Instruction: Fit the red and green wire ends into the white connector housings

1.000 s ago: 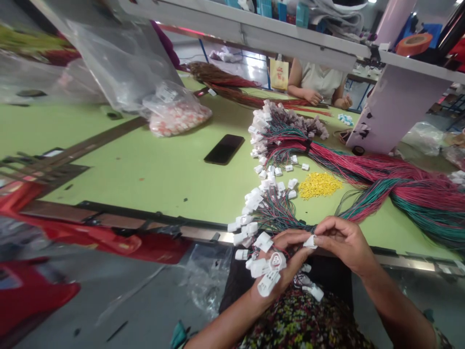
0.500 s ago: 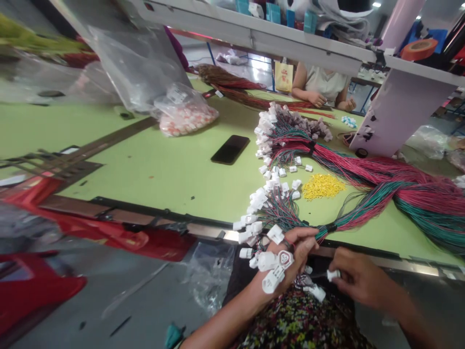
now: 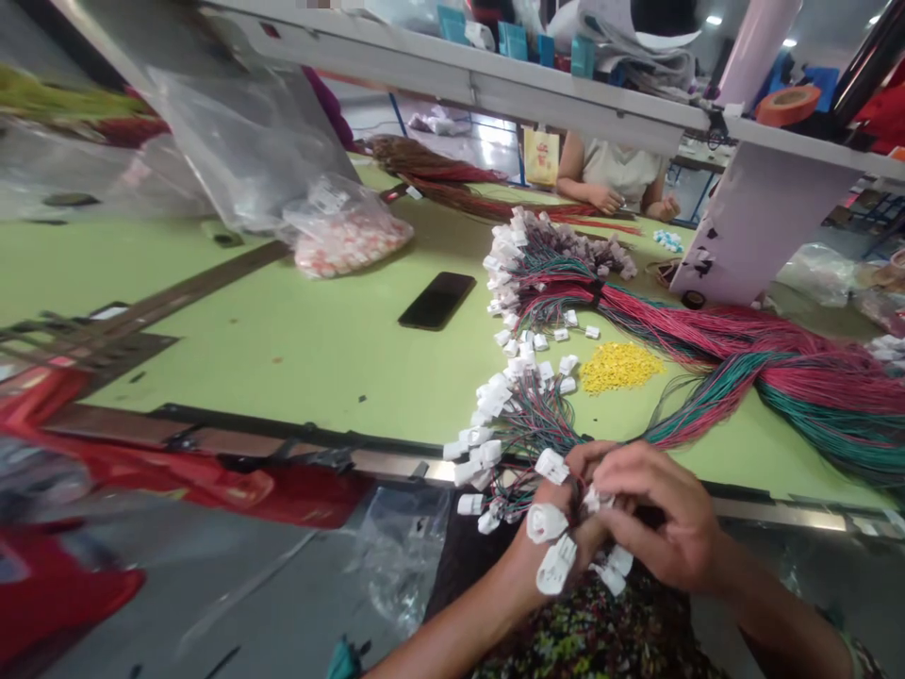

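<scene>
At the table's front edge my left hand (image 3: 576, 509) is closed around thin wires of a harness bundle, partly covered by my other hand. White plastic connectors (image 3: 555, 563) on wire ends hang over its wrist and back. My right hand (image 3: 661, 514) meets it from the right, thumb and fingers pinched on a small white connector (image 3: 600, 500), mostly hidden between the hands. More white connectors (image 3: 481, 453) of the same bundle fan out left of my hands. Its green and red wires (image 3: 697, 405) run to the right across the table.
A larger wire bundle (image 3: 650, 316) with many white connectors lies behind. Near it are a pile of small yellow pieces (image 3: 622, 366), a black phone (image 3: 436, 300) and a bag of orange-and-white parts (image 3: 346, 236). Across the table sits another person (image 3: 615, 174). A shelf (image 3: 459, 80) spans above.
My right hand has moved left and up with the white connector, from apart to against my left hand. The connectors hanging on my left wrist have shifted slightly.
</scene>
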The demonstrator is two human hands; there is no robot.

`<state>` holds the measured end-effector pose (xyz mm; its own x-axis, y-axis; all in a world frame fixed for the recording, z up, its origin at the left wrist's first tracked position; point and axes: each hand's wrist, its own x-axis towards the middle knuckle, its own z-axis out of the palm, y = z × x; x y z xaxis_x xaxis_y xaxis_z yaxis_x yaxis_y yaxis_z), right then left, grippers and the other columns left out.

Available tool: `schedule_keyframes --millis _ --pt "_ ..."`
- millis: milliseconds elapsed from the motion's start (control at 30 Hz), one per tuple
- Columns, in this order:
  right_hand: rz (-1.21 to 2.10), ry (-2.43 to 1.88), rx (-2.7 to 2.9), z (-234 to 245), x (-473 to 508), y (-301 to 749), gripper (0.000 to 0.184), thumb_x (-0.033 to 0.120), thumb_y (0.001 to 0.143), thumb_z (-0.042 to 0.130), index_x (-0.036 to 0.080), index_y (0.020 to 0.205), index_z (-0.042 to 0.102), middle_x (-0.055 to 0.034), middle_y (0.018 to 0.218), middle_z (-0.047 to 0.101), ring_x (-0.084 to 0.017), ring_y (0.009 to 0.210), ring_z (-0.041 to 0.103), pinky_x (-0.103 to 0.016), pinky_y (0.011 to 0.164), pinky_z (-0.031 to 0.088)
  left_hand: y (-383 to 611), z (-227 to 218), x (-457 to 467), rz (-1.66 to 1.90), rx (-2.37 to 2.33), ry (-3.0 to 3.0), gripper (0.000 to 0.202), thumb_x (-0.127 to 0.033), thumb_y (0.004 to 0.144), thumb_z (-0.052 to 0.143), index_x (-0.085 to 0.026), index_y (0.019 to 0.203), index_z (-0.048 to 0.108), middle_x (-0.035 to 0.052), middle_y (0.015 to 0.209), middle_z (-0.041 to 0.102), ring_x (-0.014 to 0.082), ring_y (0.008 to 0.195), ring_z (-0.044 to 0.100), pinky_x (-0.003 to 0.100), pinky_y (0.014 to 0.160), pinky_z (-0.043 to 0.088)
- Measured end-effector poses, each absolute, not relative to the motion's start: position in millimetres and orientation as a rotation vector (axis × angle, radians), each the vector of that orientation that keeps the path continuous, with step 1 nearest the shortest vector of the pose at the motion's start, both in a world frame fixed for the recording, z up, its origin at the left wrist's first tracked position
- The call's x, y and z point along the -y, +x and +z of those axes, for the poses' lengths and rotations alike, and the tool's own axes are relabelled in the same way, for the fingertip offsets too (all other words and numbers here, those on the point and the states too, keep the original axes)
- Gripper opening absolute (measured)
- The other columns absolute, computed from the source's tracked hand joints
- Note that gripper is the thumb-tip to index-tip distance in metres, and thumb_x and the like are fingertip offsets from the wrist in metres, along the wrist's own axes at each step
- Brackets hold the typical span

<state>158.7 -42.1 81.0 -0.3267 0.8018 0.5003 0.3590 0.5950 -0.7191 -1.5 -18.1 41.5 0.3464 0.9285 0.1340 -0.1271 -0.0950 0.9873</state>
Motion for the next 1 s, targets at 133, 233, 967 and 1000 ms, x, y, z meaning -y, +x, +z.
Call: schedule_keyframes --millis 133,233,967,1000 --pt "0.585 -1.066 1.733 69 40 169 0.013 0.015 0.092 0.07 0.026 0.099 0.071 -0.0046 0.099 0.07 -0.019 0.093 0.069 -0.033 0.083 0.059 0 30 24 1.007 -0.756 1.181 0.033 -0.027 0.083 0.076 -0.021 0.113 0.064 0.0043 0.088 0.073 0.0161 0.071 0.066 0.026 0.064 0.053" --pt "0.758 -1.033 1.779 67 32 183 0.006 0.021 0.096 0.066 0.023 0.096 0.072 -0.0055 0.099 0.073 -0.018 0.091 0.07 -0.033 0.084 0.059 1 19 24 1.028 -0.741 1.11 0.027 -0.037 0.085 0.078 -0.02 0.104 0.067 0.0034 0.083 0.072 0.0153 0.07 0.065 0.025 0.062 0.05" --pt "0.262 -1.488 2.043 3 -46 238 0.03 0.016 0.095 0.052 0.02 0.116 0.073 -0.0144 0.127 0.067 -0.029 0.122 0.06 -0.05 0.108 0.047 2 27 17 0.978 -0.85 0.975 0.028 -0.042 0.085 0.078 -0.019 0.097 0.067 -0.003 0.066 0.061 0.0073 0.048 0.043 0.02 0.045 0.035" --pt "0.281 -1.476 2.005 4 -46 238 0.024 0.018 0.094 0.055 0.021 0.109 0.074 -0.0122 0.116 0.07 -0.028 0.114 0.063 -0.048 0.104 0.049 2 28 17 0.983 -0.853 0.969 0.029 -0.042 0.084 0.078 -0.019 0.097 0.067 -0.0029 0.067 0.061 0.007 0.048 0.044 0.02 0.045 0.035"
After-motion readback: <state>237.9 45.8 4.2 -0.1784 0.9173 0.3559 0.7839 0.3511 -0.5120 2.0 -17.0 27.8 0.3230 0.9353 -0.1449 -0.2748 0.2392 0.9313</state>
